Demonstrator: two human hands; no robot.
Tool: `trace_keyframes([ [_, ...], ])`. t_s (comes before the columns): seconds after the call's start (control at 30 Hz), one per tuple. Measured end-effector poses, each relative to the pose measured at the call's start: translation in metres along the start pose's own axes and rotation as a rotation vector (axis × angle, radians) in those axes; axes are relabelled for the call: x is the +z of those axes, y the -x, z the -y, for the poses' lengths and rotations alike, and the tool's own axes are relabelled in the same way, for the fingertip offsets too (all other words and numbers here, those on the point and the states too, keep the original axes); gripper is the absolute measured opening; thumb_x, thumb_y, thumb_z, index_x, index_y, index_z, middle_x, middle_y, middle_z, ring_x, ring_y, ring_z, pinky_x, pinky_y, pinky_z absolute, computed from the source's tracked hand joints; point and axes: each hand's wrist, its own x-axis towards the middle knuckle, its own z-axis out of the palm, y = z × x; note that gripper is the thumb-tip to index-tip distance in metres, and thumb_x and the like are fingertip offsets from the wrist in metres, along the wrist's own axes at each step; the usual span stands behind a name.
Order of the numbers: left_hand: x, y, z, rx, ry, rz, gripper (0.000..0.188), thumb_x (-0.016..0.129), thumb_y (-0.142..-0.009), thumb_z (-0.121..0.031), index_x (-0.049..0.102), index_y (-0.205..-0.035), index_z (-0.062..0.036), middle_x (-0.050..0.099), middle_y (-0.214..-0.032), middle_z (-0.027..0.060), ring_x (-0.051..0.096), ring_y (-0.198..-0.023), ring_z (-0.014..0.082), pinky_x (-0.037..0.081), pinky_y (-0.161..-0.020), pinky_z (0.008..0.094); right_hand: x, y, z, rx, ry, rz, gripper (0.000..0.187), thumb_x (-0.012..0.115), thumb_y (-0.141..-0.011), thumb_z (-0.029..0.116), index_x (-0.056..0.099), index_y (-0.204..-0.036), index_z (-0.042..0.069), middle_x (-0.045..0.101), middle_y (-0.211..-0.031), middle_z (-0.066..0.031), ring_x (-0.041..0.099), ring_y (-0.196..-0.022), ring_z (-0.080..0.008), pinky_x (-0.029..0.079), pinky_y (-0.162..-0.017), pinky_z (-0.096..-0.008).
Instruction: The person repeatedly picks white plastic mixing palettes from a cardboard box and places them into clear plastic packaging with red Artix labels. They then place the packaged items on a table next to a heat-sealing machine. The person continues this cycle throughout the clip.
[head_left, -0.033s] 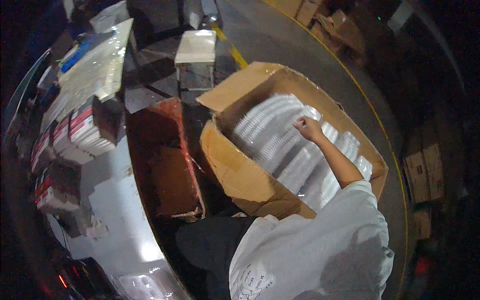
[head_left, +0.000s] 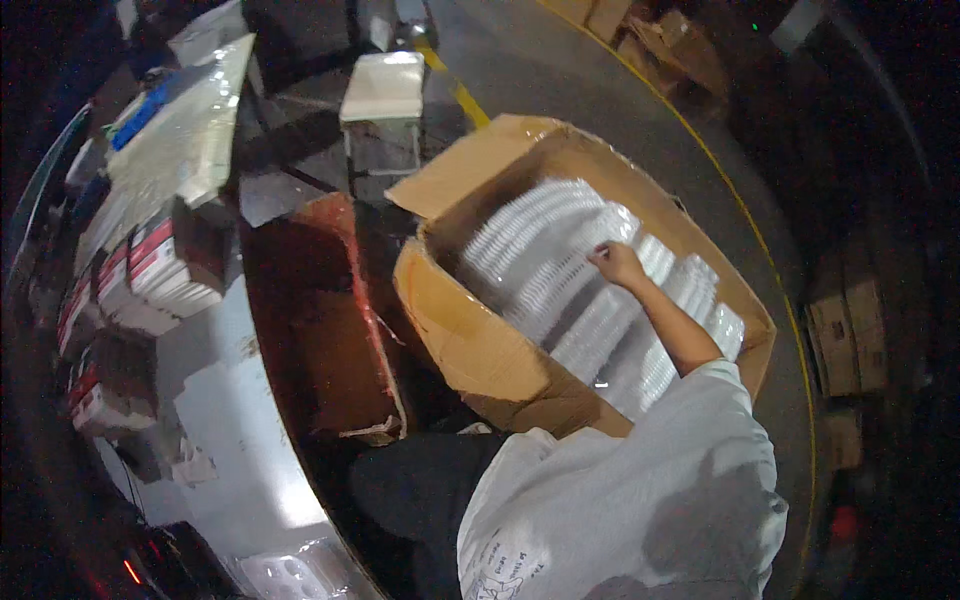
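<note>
My right hand (head_left: 619, 265) reaches into a large open cardboard box (head_left: 470, 340). Its fingers are curled together over the top of nested clear plastic trays (head_left: 540, 230). Whether a tray edge is pinched between the fingertips is too blurred to make out. More rows of the same clear trays (head_left: 600, 335) fill the box, standing on edge side by side. My left hand is out of the picture.
Left of the box stands an open reddish-brown carton (head_left: 345, 380). Beyond it, a grey table (head_left: 235, 400) carries stacks of red-and-white boxes (head_left: 160, 270) and a clear tray (head_left: 300, 572). A white stool (head_left: 385, 85) is behind; more cartons (head_left: 845, 340) stand at the right.
My right hand sits very slightly lower over the trays, its fingers still curled. The surroundings on the left have shifted a little leftward in the view.
</note>
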Motion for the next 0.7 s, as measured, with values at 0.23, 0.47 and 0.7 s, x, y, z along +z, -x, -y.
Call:
trace_keyframes([
  [0.23,0.015,-0.028,-0.007,-0.113,-0.061,0.178,0.029,0.05,-0.089,-0.023,0.06,-0.102,0.0015,0.062,-0.091,0.0198,0.06,-0.081,0.0332,0.047,-0.073,0.0415,0.189,0.014,0.023,-0.225,0.046,0.208,0.05,0.066,-0.073,0.038,0.055,-0.105,0.002,0.056,-0.102,-0.0213,0.053,-0.097,-0.036,0.042,-0.086,-0.0445],
  [0.47,-0.03,0.001,0.051,-0.476,-0.214,0.326,0.027,0.05,-0.089,-0.022,0.061,-0.1,0.0004,0.062,-0.089,0.0187,0.059,-0.079,0.0321,0.045,-0.072,0.0398,0.252,-0.018,0.098,-0.411,0.092,0.236,0.037,0.056,-0.081,0.022,0.051,-0.112,0.002,0.053,-0.106,-0.0173,0.049,-0.101,-0.0319,0.04,-0.085,-0.0421],
  [0.7,-0.065,0.075,0.064,-0.746,-0.249,0.156,0.022,0.051,-0.088,-0.018,0.061,-0.095,-0.0001,0.063,-0.083,0.0166,0.059,-0.074,0.0312,0.044,-0.069,0.0396,0.229,-0.014,0.079,-0.394,-0.378,-0.084,0.032,0.051,-0.087,0.018,0.052,-0.116,0.004,0.055,-0.104,-0.0141,0.053,-0.093,-0.0222,0.044,-0.08,-0.0335],
])
